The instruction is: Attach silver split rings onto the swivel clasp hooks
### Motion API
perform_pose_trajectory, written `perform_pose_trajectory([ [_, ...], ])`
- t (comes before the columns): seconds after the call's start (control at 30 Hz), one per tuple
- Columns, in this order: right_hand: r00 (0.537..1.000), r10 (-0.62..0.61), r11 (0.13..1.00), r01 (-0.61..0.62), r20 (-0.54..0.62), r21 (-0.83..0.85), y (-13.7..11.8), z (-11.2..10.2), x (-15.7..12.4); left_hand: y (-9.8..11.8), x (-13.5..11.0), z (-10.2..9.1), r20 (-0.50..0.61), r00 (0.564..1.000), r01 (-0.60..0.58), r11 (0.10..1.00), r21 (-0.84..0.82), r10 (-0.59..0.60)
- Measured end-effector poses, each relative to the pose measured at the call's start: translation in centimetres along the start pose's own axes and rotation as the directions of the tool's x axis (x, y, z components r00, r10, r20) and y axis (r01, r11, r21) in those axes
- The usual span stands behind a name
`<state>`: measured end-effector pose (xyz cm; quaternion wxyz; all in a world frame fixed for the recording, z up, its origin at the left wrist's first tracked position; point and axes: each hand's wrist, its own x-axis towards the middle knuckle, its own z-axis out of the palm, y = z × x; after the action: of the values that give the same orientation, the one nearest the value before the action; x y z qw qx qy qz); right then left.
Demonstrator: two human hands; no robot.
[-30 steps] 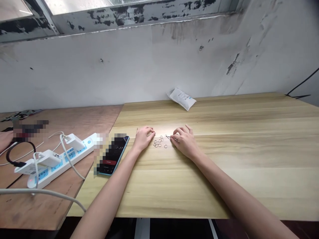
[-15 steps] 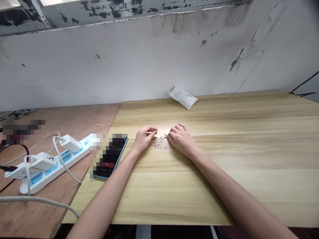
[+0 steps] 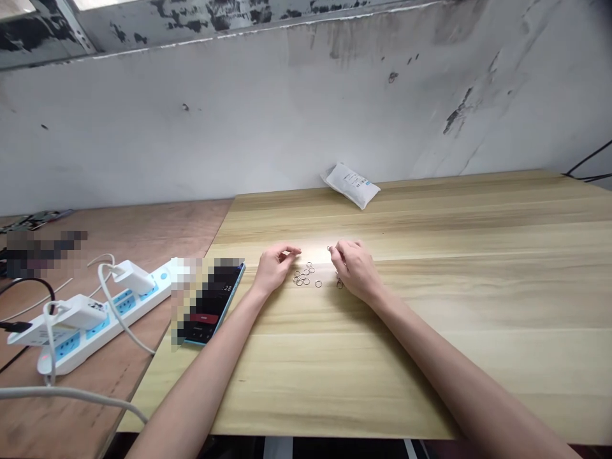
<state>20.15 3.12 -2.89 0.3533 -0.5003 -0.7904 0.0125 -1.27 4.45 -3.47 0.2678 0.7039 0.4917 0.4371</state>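
Observation:
Several small metal rings [image 3: 305, 275] lie in a loose cluster on the light wooden table [image 3: 430, 306], between my two hands. My right hand [image 3: 354, 268] hovers just right of them, its fingers pinched on a small ring lifted a little above the table. Another ring or two lies under that hand's fingertips. My left hand [image 3: 275, 264] rests just left of the cluster with thumb and forefinger curled toward each other; whether anything is between them I cannot make out.
A phone [image 3: 213, 303] with a lit screen lies left of my left arm. A white power strip [image 3: 95, 306] with chargers and cables sits on the darker table at left. A white packet [image 3: 351, 185] lies by the wall.
My right hand has lifted from the table and drawn slightly right with a ring pinched in its fingers. My left hand has curled its thumb and forefinger together. The view has tilted a little.

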Motion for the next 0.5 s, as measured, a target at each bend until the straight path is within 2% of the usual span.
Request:
perform_pose_trajectory([
  [0.2,0.994,0.067,0.997,-0.07,0.084,0.038,0.35,0.67,-0.48,0.36,-0.09,0.12,0.036,0.999,0.031,0.999,-0.028,-0.03],
  [0.5,0.997,0.034,0.998,-0.037,0.064,0.043,-0.19,0.62,-0.7,0.35,-0.2,0.25,0.011,0.997,0.072,0.997,-0.031,-0.072],
])
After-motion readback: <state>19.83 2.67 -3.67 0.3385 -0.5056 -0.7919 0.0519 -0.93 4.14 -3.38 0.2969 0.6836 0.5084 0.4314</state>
